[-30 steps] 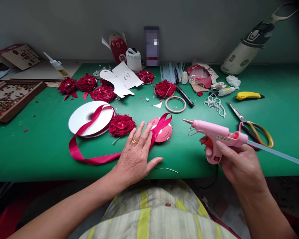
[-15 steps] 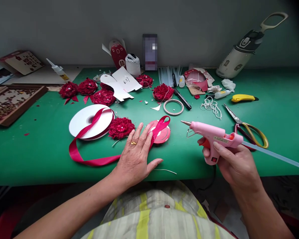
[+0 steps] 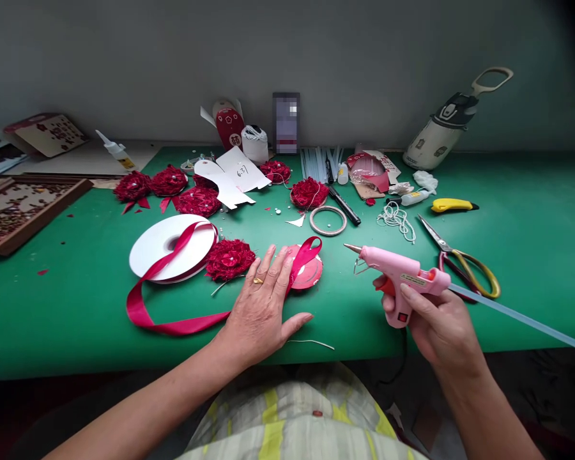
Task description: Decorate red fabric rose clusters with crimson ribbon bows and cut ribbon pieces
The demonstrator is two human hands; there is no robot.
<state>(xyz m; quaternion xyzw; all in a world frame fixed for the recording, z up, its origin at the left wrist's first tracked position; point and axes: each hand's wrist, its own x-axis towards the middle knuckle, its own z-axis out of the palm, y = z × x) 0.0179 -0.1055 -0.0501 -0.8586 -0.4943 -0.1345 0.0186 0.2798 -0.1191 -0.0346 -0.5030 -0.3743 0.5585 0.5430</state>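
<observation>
My left hand [image 3: 261,306] lies flat with fingers stretched out, pressing a red ribbon [image 3: 184,324] down across a round red disc [image 3: 311,275]. The ribbon's end forms a loop on the disc, and its other part curves left to a white spool [image 3: 148,246]. Just left of my fingers sits a ruffled red fabric flower [image 3: 230,259]. My right hand [image 3: 441,326] grips a pink hot glue gun [image 3: 393,263], its nozzle pointing left toward the disc but apart from it. A long translucent glue stick [image 3: 522,318] sticks out of the gun's rear.
Scissors [image 3: 460,255] and a yellow cutter [image 3: 454,205] lie at the right, behind the glue gun. A tape roll [image 3: 328,220], a black marker [image 3: 345,206] and several red flowers [image 3: 309,193] are farther back. At left is a wooden tray [image 3: 38,217]; a bottle [image 3: 436,137] leans on the wall.
The whole view has shifted, so things appear lower in the picture. My left hand stays on the ribbon and disc; the glue gun remains in my right hand, its nozzle slightly nearer the disc.
</observation>
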